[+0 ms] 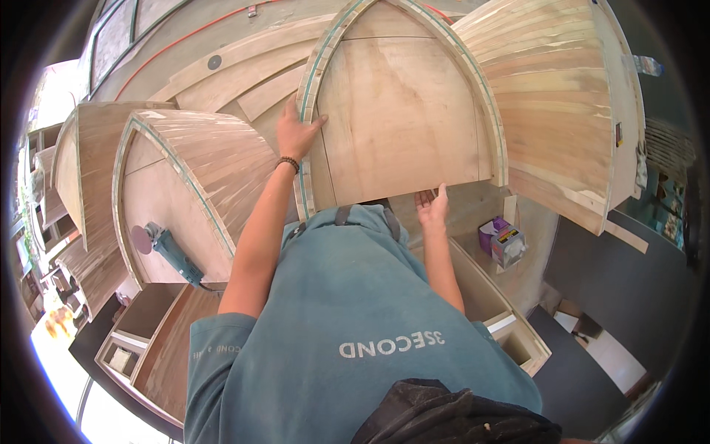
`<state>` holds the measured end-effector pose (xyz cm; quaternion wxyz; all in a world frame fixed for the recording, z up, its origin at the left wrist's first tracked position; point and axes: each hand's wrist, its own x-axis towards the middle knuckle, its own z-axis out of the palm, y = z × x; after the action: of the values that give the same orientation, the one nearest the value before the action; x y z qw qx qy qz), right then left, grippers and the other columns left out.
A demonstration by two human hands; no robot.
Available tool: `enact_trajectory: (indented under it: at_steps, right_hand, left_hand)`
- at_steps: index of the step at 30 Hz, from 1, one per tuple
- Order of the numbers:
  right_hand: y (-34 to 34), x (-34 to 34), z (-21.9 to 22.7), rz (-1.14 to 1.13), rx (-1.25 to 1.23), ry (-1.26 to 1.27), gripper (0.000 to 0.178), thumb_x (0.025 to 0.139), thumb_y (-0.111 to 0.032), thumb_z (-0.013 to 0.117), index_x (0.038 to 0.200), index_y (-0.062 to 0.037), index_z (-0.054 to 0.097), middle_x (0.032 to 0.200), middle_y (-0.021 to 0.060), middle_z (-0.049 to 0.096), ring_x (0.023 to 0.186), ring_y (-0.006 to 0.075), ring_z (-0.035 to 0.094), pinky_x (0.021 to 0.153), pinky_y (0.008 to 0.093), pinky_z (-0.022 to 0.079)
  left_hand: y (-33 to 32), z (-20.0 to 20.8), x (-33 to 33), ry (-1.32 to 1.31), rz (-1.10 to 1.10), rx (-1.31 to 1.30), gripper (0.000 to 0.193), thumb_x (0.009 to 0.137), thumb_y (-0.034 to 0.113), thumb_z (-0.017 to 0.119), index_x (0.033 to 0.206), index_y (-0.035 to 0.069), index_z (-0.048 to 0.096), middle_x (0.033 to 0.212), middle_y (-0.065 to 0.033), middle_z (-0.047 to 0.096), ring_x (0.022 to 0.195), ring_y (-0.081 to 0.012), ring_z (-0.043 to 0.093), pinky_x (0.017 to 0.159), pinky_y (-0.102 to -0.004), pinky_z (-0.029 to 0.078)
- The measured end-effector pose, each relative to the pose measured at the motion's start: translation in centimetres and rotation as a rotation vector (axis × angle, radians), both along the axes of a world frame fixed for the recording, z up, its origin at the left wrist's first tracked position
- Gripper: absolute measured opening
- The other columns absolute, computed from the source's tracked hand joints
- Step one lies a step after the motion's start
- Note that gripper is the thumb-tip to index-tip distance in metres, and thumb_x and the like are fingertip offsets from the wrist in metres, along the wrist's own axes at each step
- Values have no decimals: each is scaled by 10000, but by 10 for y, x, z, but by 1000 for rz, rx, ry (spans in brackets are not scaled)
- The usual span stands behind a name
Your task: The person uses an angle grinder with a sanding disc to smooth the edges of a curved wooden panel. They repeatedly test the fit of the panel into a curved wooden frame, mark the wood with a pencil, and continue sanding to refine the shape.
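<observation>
Before me stands a boat-shaped wooden body with a flat plywood panel (403, 111) inside a pointed, curved rim (489, 118). A thin green line runs along that rim. On the rim's left side my left hand (297, 138) is closed, its thumb on the inner side and its fingers over the outer side. My right hand (432, 209) is turned palm up just below the panel's lower edge, fingers stretched and thumb raised beside the edge. Whether it touches the panel I cannot tell.
At left, an angle grinder (171, 255) with a sanding disc rests on another boat-shaped body (177, 192). A planked hull (555, 89) stands at right. A purple-and-clear box (505, 242) sits near my right arm. Curved boards (222, 78) and an orange cable (159, 55) lie behind.
</observation>
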<state>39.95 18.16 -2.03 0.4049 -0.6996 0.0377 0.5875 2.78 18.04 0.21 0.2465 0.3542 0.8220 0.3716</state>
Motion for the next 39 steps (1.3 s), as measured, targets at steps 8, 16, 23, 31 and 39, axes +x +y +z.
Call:
enact_trajectory:
  at_steps: [8, 16, 23, 31, 39]
  right_hand:
    - [4, 2, -3, -12, -44, -7, 442, 1029, -456, 611, 1272, -92, 547, 1155, 97, 568, 1014, 226, 582, 880, 404, 533]
    - [3, 2, -7, -2, -49, 4, 465, 1034, -456, 601, 1295, -77, 536, 1169, 110, 560, 1063, 256, 594, 937, 443, 530]
    - [-3, -6, 3, 55, -50, 14, 465, 1036, -464, 592, 1282, -74, 534, 1156, 122, 563, 1079, 277, 600, 903, 440, 549]
    - [-1, -7, 5, 27, -76, -4, 477, 1035, -549, 537, 1207, -105, 562, 1115, 87, 606, 997, 233, 606, 756, 397, 511]
    - [12, -37, 20, -32, 261, 98, 803, 1023, -729, 269, 1510, -112, 435, 1496, 129, 499, 1327, 335, 510, 1057, 506, 465]
  left_hand:
    - [-2, -7, 1, 33, 23, 33, 833, 748, 299, 885, 1439, 31, 504, 1315, -248, 631, 1210, -397, 616, 1035, -453, 497]
    - [-2, 2, 2, 8, 23, -23, 826, 746, 302, 880, 1444, 61, 510, 1331, -233, 625, 1224, -390, 605, 1037, -451, 498]
    - [-4, -4, 1, 36, 19, -8, 853, 750, 321, 867, 1467, 64, 483, 1355, -229, 605, 1247, -387, 591, 1046, -447, 494]
    - [-5, -12, -1, 66, -3, 28, 889, 766, 376, 866, 1483, 47, 455, 1369, -246, 588, 1289, -392, 560, 1078, -452, 474]
    - [-6, -12, -1, 80, 13, 72, 913, 798, 481, 845, 1491, 43, 442, 1406, -244, 553, 1294, -402, 552, 1082, -470, 468]
